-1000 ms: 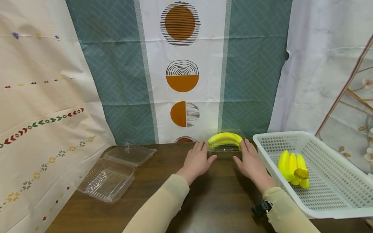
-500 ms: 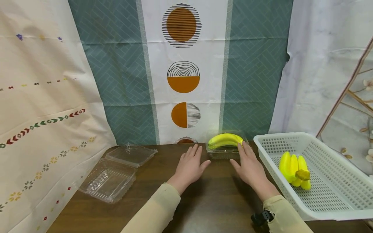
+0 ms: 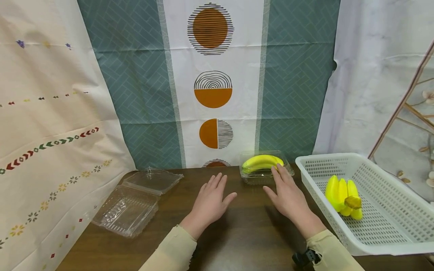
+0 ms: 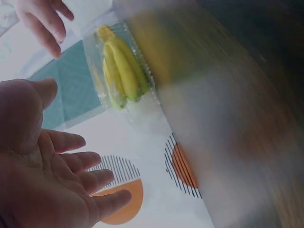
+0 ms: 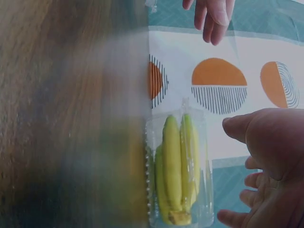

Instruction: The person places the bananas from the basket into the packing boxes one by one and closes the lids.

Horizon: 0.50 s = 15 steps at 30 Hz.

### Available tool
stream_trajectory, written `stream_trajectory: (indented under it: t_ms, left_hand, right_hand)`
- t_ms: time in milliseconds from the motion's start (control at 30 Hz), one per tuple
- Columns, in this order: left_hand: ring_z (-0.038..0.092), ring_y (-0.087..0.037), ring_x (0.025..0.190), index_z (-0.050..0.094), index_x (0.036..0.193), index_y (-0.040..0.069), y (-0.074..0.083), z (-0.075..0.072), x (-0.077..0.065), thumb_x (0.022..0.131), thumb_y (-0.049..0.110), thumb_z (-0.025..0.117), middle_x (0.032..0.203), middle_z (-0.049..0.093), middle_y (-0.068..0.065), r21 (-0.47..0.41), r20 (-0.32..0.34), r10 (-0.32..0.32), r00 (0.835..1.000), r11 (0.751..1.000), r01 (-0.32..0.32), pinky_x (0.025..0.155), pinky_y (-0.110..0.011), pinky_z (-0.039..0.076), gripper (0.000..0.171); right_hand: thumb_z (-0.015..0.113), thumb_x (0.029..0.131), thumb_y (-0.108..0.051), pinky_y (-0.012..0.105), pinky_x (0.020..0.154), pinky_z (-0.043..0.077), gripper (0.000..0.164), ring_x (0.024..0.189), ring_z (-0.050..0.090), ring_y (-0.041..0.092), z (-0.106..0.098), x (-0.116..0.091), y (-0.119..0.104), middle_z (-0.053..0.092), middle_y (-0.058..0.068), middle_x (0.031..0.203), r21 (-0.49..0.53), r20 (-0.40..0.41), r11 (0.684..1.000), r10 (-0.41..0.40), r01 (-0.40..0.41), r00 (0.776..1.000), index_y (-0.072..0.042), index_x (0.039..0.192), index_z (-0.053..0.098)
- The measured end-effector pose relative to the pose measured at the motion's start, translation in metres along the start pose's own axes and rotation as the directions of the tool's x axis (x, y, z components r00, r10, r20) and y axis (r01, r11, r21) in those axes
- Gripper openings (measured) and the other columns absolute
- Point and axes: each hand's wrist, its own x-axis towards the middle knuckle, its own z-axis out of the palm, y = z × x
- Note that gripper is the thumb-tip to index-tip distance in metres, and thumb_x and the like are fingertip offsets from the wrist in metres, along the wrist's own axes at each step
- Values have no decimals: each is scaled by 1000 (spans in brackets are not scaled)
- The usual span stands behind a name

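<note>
A clear plastic clamshell box (image 3: 252, 179) stands at the back of the table, its lid apparently down over a bunch of yellow bananas (image 3: 260, 162). Both wrist views show the bananas (image 4: 121, 69) through the plastic. My left hand (image 3: 207, 205) hovers left and in front of the box, fingers straight, holding nothing. To the right, my right hand (image 3: 288, 194) has its fingers extended; its fingertips overlap the box's right front corner in the head view. In the right wrist view a gap shows between that hand (image 5: 270, 175) and the box.
An unfolded clear clamshell (image 3: 127, 210) lies at the table's left. On the right sits a white perforated basket (image 3: 386, 214) holding another banana bunch (image 3: 340, 194). Patterned cloths (image 3: 217, 56) hang behind the brown table (image 3: 237, 241).
Both hands have left the sides of the banana box and drawn back toward the person. The left hand has moved farther, to the left. The box stays at the back.
</note>
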Motion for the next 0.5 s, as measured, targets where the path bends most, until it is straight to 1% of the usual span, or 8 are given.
stream_trajectory:
  t_ms: [200, 333, 500]
  left_hand:
    - [28, -40, 165, 40, 171, 5, -9, -10, -13, 112, 56, 61, 178, 34, -16, -2, -23, -4, 1000, 1000, 4, 131, -63, 26, 81]
    - [28, -41, 165, 41, 170, 4, -14, -16, -19, 112, 55, 61, 177, 35, -17, 4, -38, 3, 999, 1000, -2, 130, -63, 26, 80]
    - [29, -41, 165, 42, 169, 3, -21, -25, -24, 111, 53, 63, 176, 37, -18, -2, -61, -7, 998, 1000, 6, 130, -63, 26, 80]
  right_hand:
    - [74, 109, -32, 69, 119, 41, 80, 162, 26, 50, -1, -2, -8, 27, 28, 177, 3, 13, 1000, -17, 17, 1000, 5, 169, 36]
    - [76, 107, -31, 68, 119, 42, 80, 161, 29, 49, 0, -3, -12, 29, 28, 176, -7, 10, 999, -35, 36, 999, 5, 168, 38]
    - [76, 108, -32, 66, 117, 44, 79, 161, 33, 47, 2, -4, -16, 31, 28, 175, -8, 4, 998, -68, 68, 998, 5, 168, 39]
